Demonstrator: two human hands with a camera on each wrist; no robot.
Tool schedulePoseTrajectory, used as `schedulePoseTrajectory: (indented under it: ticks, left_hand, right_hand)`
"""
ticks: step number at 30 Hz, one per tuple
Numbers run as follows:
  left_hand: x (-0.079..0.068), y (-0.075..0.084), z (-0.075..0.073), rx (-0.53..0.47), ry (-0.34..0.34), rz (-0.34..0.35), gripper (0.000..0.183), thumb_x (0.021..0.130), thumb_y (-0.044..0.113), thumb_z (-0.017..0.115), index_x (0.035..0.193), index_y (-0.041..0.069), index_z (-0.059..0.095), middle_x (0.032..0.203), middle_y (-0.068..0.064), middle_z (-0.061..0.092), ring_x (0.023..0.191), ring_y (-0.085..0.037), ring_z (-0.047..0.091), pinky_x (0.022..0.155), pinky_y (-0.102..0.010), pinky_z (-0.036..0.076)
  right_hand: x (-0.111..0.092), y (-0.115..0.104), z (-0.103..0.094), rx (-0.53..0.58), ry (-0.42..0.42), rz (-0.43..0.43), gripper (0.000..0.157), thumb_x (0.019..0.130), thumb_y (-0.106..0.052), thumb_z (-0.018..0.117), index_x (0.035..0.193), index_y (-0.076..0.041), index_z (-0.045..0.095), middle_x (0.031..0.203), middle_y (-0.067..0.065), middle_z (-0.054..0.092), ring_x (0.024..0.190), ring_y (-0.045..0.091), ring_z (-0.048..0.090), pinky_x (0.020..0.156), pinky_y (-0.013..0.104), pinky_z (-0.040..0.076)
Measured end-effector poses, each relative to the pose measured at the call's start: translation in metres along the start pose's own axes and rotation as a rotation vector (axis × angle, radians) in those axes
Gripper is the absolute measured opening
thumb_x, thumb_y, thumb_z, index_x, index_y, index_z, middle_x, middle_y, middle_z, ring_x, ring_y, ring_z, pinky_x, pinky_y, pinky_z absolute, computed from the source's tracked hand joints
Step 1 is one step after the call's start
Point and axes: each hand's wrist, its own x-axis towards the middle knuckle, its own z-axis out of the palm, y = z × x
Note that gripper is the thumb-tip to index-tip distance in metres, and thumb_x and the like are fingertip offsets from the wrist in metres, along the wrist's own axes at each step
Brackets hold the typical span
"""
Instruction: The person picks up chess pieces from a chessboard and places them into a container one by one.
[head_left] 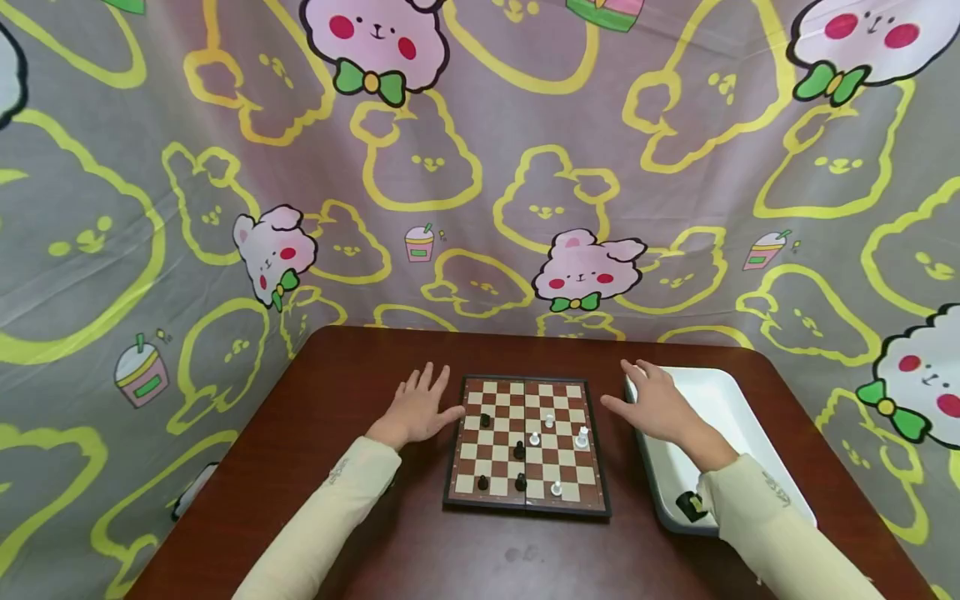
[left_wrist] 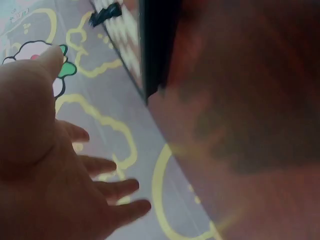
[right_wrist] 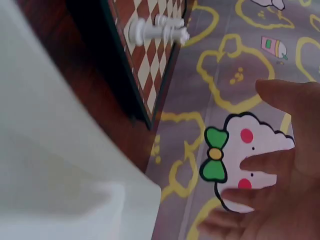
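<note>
Fingers (head_left: 426,377), chessboard (head_left: 510,406) between them.

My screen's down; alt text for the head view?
A person's left hand and right hand, both empty, flank a chessboard bearing black pieces and white pieces on a brown table. A white tray holding a small dark item sits at right.

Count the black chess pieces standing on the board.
4: a far-left piece, a near-left piece, and in the middle a farther piece and a nearer piece. None seems hidden.
</note>
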Motion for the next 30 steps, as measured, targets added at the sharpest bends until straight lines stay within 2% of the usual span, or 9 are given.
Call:
schedulePoseTrajectory:
  ticks: [4,7,11,13,18,22,26,30]
  left_hand:
    - [-0.004,0.003,0.012,-0.027,-0.068,0.069,0.081,0.084,0.059,0.041,0.143,0.013,0.01,0.145,-0.016,0.005,0.127,-0.039,0.012,0.098,-0.052,0.017]
    - [-0.007,0.006,0.021,-0.034,-0.119,0.101,0.083,0.082,0.059,0.044,0.143,0.012,0.013,0.145,-0.016,0.007,0.126,-0.039,0.016,0.096,-0.052,0.022]
    - [-0.008,0.01,0.033,-0.039,-0.181,0.127,0.085,0.08,0.064,0.042,0.143,0.015,0.013,0.145,-0.013,0.005,0.126,-0.038,0.018,0.093,-0.051,0.029]
    - [-0.007,0.011,0.038,-0.024,-0.199,0.135,0.086,0.079,0.066,0.039,0.143,0.017,0.011,0.146,-0.012,0.003,0.126,-0.037,0.018,0.092,-0.05,0.03]
    - [-0.007,0.012,0.045,0.003,-0.191,0.15,0.087,0.078,0.068,0.037,0.143,0.018,0.009,0.146,-0.009,-0.001,0.126,-0.036,0.019,0.093,-0.048,0.029]
    - [-0.008,0.014,0.046,-0.003,-0.188,0.18,0.09,0.077,0.069,0.039,0.143,0.017,0.009,0.146,-0.008,-0.003,0.126,-0.037,0.018,0.095,-0.049,0.027]
    - [-0.01,0.016,0.046,0.028,-0.192,0.205,0.093,0.074,0.071,0.039,0.143,0.015,0.01,0.147,-0.007,-0.002,0.127,-0.037,0.017,0.096,-0.048,0.026]
    - [-0.011,0.016,0.045,0.055,-0.191,0.219,0.096,0.072,0.074,0.038,0.143,0.015,0.01,0.147,-0.007,-0.001,0.127,-0.037,0.017,0.096,-0.048,0.026]
  right_hand:
    - [-0.003,-0.007,0.004,0.126,-0.077,-0.051,0.077,0.083,-0.052,0.05,0.134,0.002,0.033,0.131,0.03,0.029,0.118,0.047,0.024,0.087,0.057,0.029]
    - [-0.004,-0.011,0.009,0.207,-0.129,-0.078,0.066,0.084,-0.041,0.055,0.13,0.003,0.038,0.127,0.027,0.038,0.116,0.042,0.034,0.086,0.053,0.033]
    - [-0.002,-0.015,0.019,0.276,-0.188,-0.076,0.053,0.083,-0.029,0.06,0.125,0.002,0.045,0.114,0.018,0.052,0.101,0.031,0.05,0.076,0.043,0.043]
    - [-0.001,-0.016,0.023,0.29,-0.214,-0.071,0.049,0.082,-0.025,0.061,0.122,0.0,0.048,0.108,0.015,0.054,0.095,0.027,0.053,0.07,0.039,0.045]
    - [0.0,-0.02,0.032,0.312,-0.258,-0.071,0.045,0.079,-0.019,0.066,0.118,-0.001,0.052,0.103,0.011,0.056,0.09,0.024,0.054,0.067,0.037,0.045]
    - [0.001,-0.022,0.039,0.304,-0.268,-0.064,0.043,0.076,-0.017,0.068,0.113,0.0,0.055,0.096,0.006,0.058,0.08,0.017,0.056,0.063,0.032,0.045]
    - [0.001,-0.022,0.045,0.316,-0.287,-0.085,0.036,0.075,-0.012,0.069,0.108,-0.003,0.058,0.091,0.004,0.058,0.07,0.011,0.055,0.059,0.029,0.045]
    - [0.001,-0.022,0.047,0.336,-0.308,-0.135,0.031,0.075,-0.007,0.068,0.105,-0.005,0.061,0.093,0.004,0.058,0.069,0.011,0.055,0.059,0.03,0.045]
